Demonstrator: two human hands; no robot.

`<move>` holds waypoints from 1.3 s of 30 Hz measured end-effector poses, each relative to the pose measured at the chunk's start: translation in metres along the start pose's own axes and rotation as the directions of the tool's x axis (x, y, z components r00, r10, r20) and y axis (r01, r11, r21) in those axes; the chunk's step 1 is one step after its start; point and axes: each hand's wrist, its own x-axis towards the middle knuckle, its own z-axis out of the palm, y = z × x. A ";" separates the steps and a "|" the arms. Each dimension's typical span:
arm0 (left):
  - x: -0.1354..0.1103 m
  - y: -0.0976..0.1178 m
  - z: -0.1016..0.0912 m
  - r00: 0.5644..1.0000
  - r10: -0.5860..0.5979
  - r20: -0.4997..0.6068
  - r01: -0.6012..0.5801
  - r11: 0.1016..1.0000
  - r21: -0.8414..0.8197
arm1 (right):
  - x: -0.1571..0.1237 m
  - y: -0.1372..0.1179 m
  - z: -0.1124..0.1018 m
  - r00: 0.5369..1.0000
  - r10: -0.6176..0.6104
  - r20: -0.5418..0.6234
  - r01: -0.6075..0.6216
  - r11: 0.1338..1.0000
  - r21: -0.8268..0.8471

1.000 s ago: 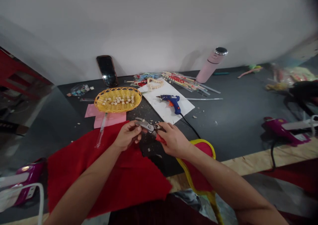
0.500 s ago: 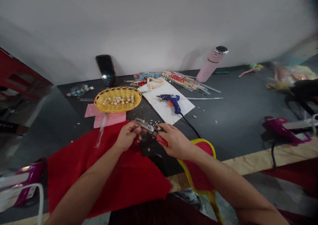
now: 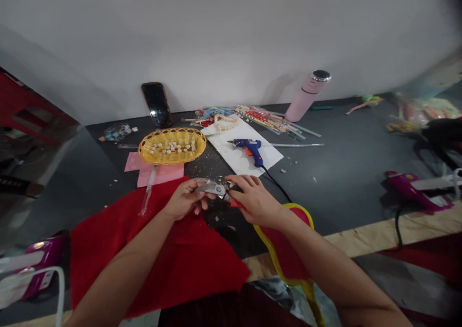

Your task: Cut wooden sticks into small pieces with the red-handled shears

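Over the near edge of a dark table, my right hand (image 3: 254,201) is closed around the red handles of metal cutters (image 3: 215,189). The cutters' grey jaws point left toward my left hand (image 3: 186,199). Its fingers are pinched together right at the jaw tips, and whatever small piece they hold is too small to name. Pale crumbs lie on the table under both hands. A sheet of red felt (image 3: 159,255) spreads beneath my left forearm.
A yellow woven basket (image 3: 172,145) of small pale pieces sits behind the hands on pink paper (image 3: 153,171). A blue glue gun (image 3: 250,149) lies on white paper; sticks, a phone (image 3: 156,104) and a pink bottle (image 3: 307,95) stand by the wall. Purple glue guns (image 3: 415,188) sit at both sides.
The cutters' jaws have come together, and my right hand has squeezed the handles and shifted slightly left. My left hand stays at the jaw tips.
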 end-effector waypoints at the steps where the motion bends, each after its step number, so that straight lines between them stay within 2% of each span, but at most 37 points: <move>1: -0.001 0.000 -0.001 0.999 -0.017 0.032 0.018 0.999 -0.034 | 0.000 0.001 -0.001 1.000 -0.017 0.002 0.017 1.000 0.009; 6: -0.002 -0.002 -0.008 0.978 -0.084 0.191 0.116 0.980 -0.159 | -0.001 0.002 -0.001 0.998 -0.057 -0.031 0.058 0.997 0.046; 10: -0.002 -0.003 -0.012 0.970 -0.108 0.217 0.151 0.970 -0.192 | 0.000 0.004 0.003 0.998 -0.053 -0.023 0.055 0.996 0.067; 16: 0.000 -0.007 -0.011 0.994 -0.073 0.083 0.087 0.981 -0.175 | 0.000 -0.003 0.009 1.000 0.027 -0.010 -0.027 0.999 0.040; 20: 0.002 -0.012 -0.008 1.000 -0.015 -0.002 0.014 0.997 -0.081 | -0.001 -0.008 0.014 0.996 0.084 -0.030 -0.083 0.996 0.021; 27: 0.004 -0.016 -0.005 0.989 0.129 -0.064 -0.124 0.989 0.081 | -0.001 -0.011 0.011 0.996 0.081 -0.048 -0.077 0.994 0.079; 33: 0.005 -0.017 -0.007 0.989 0.140 -0.053 -0.132 0.983 0.128 | -0.002 -0.009 0.010 0.998 0.046 -0.052 -0.039 0.991 0.126; 39: 0.005 -0.013 -0.004 0.990 0.100 -0.096 -0.085 0.985 0.147 | -0.001 -0.007 0.009 0.994 0.097 -0.058 -0.092 0.992 0.083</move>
